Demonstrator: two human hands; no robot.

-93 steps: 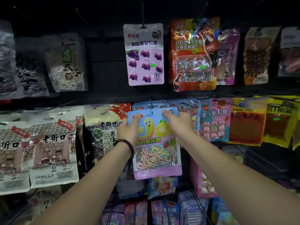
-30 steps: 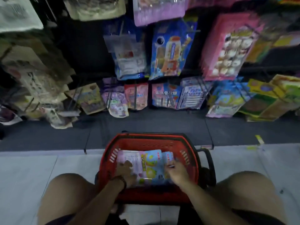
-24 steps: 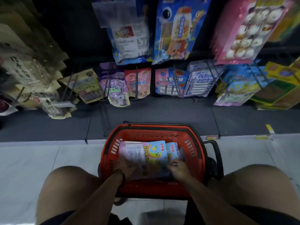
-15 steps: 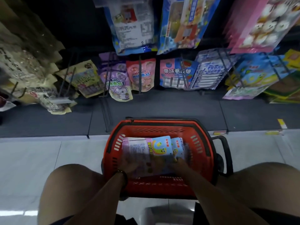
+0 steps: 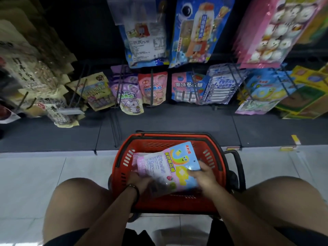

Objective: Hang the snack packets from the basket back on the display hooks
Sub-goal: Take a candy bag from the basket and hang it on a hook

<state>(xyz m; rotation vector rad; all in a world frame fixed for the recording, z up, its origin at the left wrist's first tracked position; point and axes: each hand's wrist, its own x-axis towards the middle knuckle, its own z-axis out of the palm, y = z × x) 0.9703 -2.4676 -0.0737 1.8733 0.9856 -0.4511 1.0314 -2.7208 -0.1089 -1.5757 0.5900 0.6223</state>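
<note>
Floor [image 5: 35, 176] w/ red basket [image 5: 122, 158]: R hand [image 5: 205, 176] grips blue packet [image 5: 179, 161], L hand [image 5: 140, 181] blurred, unclear.

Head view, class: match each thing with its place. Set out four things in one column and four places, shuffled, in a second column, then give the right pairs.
Things
1. red basket
2. worm packet
3. dark bracelet
4. pink pack

Places
A. on the left wrist
B. hanging at the upper right
C. on the floor between the knees
D. gripped by the right hand over the basket

Pairs: 1-C, 2-D, 3-A, 4-B
</note>
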